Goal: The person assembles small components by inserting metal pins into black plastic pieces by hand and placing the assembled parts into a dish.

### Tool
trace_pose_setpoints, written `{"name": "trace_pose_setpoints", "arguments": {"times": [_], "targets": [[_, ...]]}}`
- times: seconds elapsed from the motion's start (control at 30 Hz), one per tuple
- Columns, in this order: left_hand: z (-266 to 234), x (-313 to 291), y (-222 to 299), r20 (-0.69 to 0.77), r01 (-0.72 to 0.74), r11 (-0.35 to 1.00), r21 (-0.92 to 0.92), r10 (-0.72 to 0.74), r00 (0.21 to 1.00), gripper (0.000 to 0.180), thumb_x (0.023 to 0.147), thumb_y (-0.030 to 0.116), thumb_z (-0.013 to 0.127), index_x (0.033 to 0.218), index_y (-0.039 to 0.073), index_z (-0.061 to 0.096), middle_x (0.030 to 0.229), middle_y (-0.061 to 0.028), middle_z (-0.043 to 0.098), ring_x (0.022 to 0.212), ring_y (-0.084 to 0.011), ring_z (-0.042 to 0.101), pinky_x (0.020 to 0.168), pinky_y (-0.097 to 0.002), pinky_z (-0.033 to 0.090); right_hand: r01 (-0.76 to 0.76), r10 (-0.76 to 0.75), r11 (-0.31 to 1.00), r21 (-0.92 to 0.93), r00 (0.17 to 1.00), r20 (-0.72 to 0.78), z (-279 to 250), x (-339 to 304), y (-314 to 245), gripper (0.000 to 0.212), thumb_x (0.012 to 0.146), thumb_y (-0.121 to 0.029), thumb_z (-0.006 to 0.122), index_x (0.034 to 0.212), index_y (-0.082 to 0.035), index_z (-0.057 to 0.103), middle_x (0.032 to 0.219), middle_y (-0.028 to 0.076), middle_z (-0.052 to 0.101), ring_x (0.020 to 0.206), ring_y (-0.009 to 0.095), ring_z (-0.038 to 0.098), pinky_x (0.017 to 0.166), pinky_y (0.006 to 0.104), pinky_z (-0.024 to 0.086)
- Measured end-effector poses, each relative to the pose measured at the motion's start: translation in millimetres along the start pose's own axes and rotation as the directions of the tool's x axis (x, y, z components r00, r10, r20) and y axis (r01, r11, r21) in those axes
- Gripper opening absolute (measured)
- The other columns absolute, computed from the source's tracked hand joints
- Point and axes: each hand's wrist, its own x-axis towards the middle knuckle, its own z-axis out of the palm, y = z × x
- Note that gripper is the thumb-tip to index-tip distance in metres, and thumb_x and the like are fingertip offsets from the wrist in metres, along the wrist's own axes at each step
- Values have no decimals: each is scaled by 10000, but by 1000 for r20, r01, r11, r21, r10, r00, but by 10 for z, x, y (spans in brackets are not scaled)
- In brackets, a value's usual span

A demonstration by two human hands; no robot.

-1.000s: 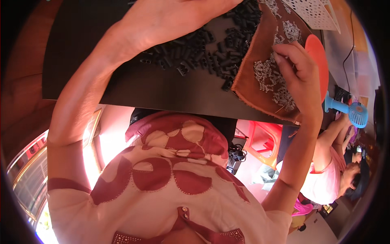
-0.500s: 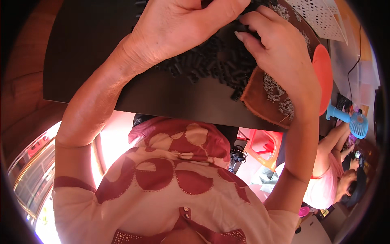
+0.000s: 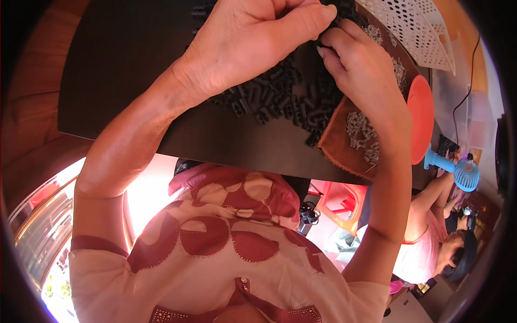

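**Black parts (image 3: 271, 101) and silver coils (image 3: 360, 129) crowd a dark surface (image 3: 226, 137)**

The left hand (image 3: 250, 51) and right hand (image 3: 358, 67) of a person in a red-and-cream top (image 3: 207, 242) nearly meet above the black heap. The left fingers are bent, the thumb laid forward, their ends partly out of view; on the right, thumb and forefinger come close to each other. From here I cannot tell whether either set of fingers is clamped on a part or simply drawn together.

By the look of it, much is left. The black parts lie loose in a broad scatter beneath and between the hands, and the tiny coils sit in several clumps on a brown cloth (image 3: 335, 132) to the right, partly screened by the right forearm (image 3: 395, 153). No finished pile can be picked out, so how much is done remains unclear.

Beside the forearm shows an orange-red disc (image 3: 421, 118), with a blue fan (image 3: 466, 175) just past it and a white perforated tray (image 3: 412, 27) at the far right corner. Farther off, another person in pink (image 3: 419, 247) is in view.
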Motion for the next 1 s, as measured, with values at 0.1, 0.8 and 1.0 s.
{"name": "trace_pose_setpoints", "arguments": {"times": [0.1,0.8,1.0], "targets": [[-2,27,3,-7,118,986,-114,-120,993,230,984,136,588,781,28,588,634,61,498,574,-13,392,485,-194,326,13,-3,990,143,997,-73,-4,-57,59,136,840,-133,687,855,-36,592,793,88,551,733,281,635,623,390,500],[168,-79,17,207,364,760,-538,-299,932,261,996,303,569,944,51,615,819,-2,635,701,-53,551,561,-216,421,246,22,737,630,922,-386,-374,-221,-377,211,910,64,592,1120,41,591,1064,83,548,840,109,577,739,220,470],[118,-60,-21,230,351,762,-545,-267,936,258,1006,294,551,941,52,611,821,-13,631,687,-60,539,561,-227,420,139,138,544,828,958,-251,-385,-257,-438,289,918,45,572,1206,38,572,1085,72,553,815,96,560,705,211,452]]}}
